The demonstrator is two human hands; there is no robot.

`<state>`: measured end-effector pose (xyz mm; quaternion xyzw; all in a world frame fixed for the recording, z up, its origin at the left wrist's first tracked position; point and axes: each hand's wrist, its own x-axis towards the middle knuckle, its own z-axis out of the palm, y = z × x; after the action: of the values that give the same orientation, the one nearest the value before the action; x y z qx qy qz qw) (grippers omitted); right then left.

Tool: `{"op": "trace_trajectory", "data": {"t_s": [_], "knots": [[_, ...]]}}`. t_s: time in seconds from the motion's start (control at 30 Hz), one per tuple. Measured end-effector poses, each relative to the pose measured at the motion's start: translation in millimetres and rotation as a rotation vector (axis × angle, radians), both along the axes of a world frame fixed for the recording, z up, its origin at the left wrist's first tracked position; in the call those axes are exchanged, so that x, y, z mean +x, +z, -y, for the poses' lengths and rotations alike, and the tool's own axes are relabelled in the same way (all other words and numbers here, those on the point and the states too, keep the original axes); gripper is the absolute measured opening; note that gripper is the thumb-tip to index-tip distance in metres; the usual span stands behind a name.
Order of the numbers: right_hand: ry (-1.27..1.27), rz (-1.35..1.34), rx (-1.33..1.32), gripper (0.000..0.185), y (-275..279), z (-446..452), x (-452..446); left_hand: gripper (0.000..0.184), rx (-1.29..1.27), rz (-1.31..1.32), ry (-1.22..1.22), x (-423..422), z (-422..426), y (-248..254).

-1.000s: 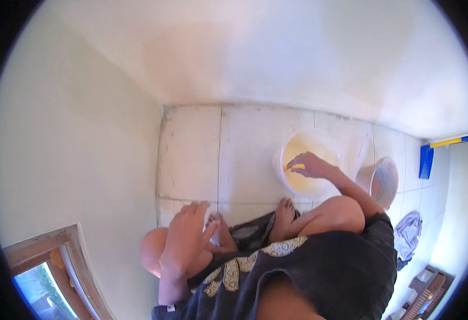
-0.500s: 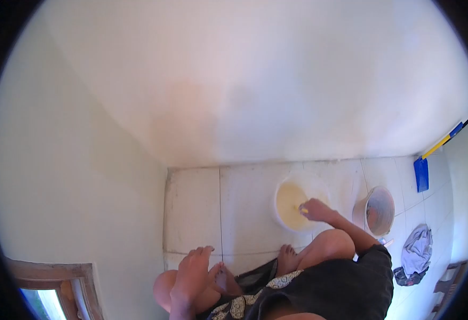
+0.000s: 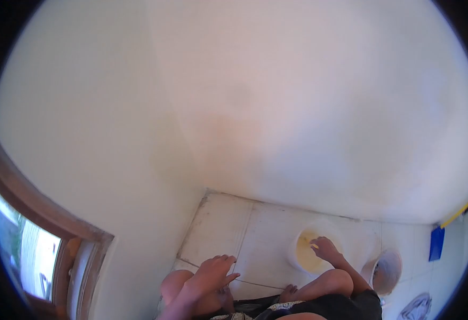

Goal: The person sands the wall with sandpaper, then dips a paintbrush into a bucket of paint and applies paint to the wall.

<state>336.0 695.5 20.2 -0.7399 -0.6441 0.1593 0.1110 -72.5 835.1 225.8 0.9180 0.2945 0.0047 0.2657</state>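
My right hand (image 3: 325,249) is closed round a small yellow handle (image 3: 314,245) over the white bucket (image 3: 292,250). Pale yellow liquid (image 3: 307,258) lies in this bucket, and the lower end of the handled tool is hidden there. To the left, my left hand (image 3: 216,273) hovers beside my bent knee with its fingers apart and nothing in them.
A second bucket (image 3: 370,271) stands right of the first on the tiled floor (image 3: 263,258). Farther right are a grey cloth (image 3: 416,308) and a blue dustpan (image 3: 436,244) with a yellow handle. A wooden window frame (image 3: 92,230) is at left, the pale wall (image 3: 298,133) ahead.
The view has tilted up and turned, so the floor, buckets and hands sit lower in the picture and more wall and window show. My right hand keeps its hold over the bucket.
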Motion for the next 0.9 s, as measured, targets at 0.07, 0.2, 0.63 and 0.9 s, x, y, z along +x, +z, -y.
{"op": "trace_trajectory", "data": {"t_s": [0.07, 0.2, 0.63, 0.9], "knots": [[-0.043, -0.006, -0.172, 0.021, 23.1, 3.7, -5.4, 0.035, -0.012, 0.024, -0.014, 1.7, -5.7, -1.8], [0.056, -0.084, -0.325, 0.020, 49.8, 5.5, -5.1, 0.028, 0.009, 0.096, -0.087, 7.5, -14.5, 12.9], [0.179, -0.427, -0.471, 0.022, 115.1, 8.7, 14.4, 0.022, -0.114, -0.095, -0.467, 128.8, -66.2, -14.8], [-0.220, -0.651, -0.470, 0.026, 125.9, 8.6, 5.4, 0.063, -0.600, -0.358, -0.313, 191.7, -54.4, -132.8]]}}
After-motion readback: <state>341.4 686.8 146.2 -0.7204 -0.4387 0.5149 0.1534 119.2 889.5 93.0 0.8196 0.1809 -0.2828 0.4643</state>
